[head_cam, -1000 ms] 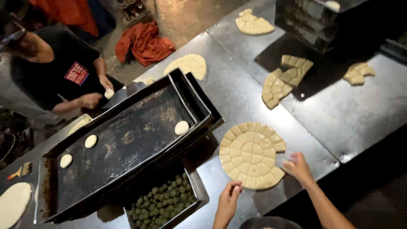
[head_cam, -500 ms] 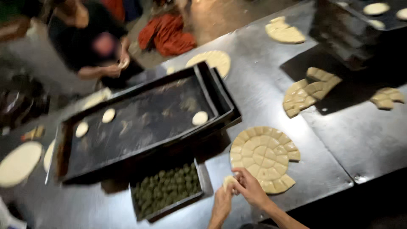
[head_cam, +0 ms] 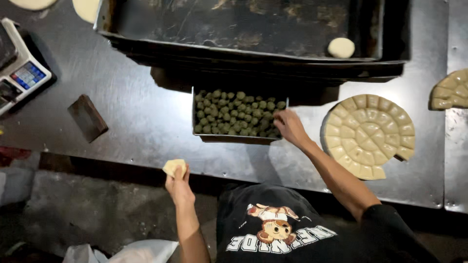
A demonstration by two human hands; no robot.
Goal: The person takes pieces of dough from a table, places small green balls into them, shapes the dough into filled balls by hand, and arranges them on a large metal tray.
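Observation:
My left hand [head_cam: 179, 184] is held up at the near edge of the steel table, shut on a small pale piece of dough [head_cam: 174, 167]. My right hand [head_cam: 288, 125] reaches into the right end of a metal tray [head_cam: 234, 139] filled with several dark green filling balls [head_cam: 235, 115], fingers curled among them. To the right of that hand lies a round disc of dough [head_cam: 369, 134] cut into many segments, with pieces gone from its lower right edge.
A large dark baking tray [head_cam: 243, 29] stacked on others sits beyond the filling tray, with one dough ball [head_cam: 341, 47] on it. A digital scale [head_cam: 22, 73] and a dark scraper block [head_cam: 87, 117] lie at left. Another cut dough disc [head_cam: 451, 90] is at the right edge.
The view has swung down and closer. My left hand now holds a dough piece away from the disc, and my right hand has moved from the disc into the tray of green balls.

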